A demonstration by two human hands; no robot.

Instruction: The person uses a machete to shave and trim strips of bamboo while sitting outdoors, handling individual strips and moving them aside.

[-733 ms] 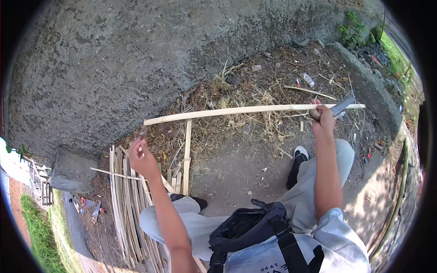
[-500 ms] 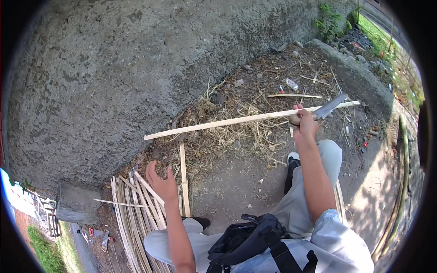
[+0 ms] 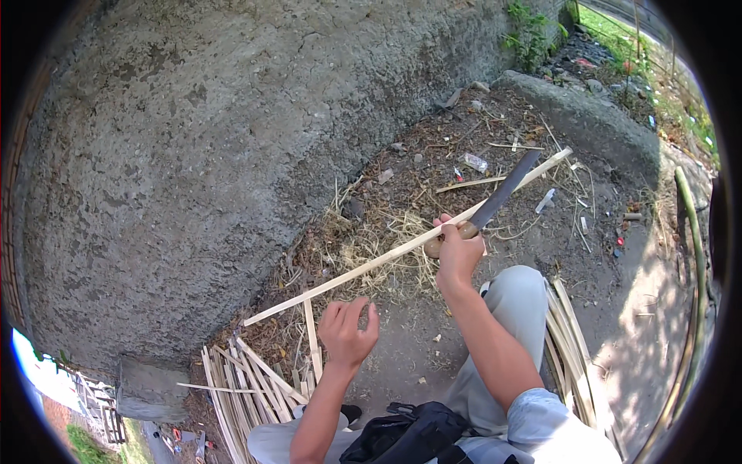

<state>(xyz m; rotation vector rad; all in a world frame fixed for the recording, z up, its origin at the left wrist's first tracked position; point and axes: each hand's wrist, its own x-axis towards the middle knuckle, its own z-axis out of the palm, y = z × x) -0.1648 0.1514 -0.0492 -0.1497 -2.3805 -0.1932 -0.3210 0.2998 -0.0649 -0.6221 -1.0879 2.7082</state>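
My right hand (image 3: 461,259) grips the brown handle of a machete (image 3: 506,191), its dark blade pointing up and to the right. The same hand also holds a long pale bamboo strip (image 3: 363,267), which slants from lower left to upper right, partly behind the blade. Below the strip's left half, my left hand (image 3: 349,334) is raised with nothing in it, fingers bent and thumb apart. Another strip (image 3: 311,329) lies on the ground just left of that hand.
A pile of split strips (image 3: 239,379) lies by my left leg, and more strips (image 3: 573,359) lie beside my right leg. Shavings (image 3: 410,232) and litter cover the dirt ahead. A rough concrete wall (image 3: 193,155) rises at the left; long green poles (image 3: 688,232) lie far right.
My right hand has moved left and nearer with the machete and strip, and the strip is now more steeply slanted. My left hand has moved right, its fingers more curled.
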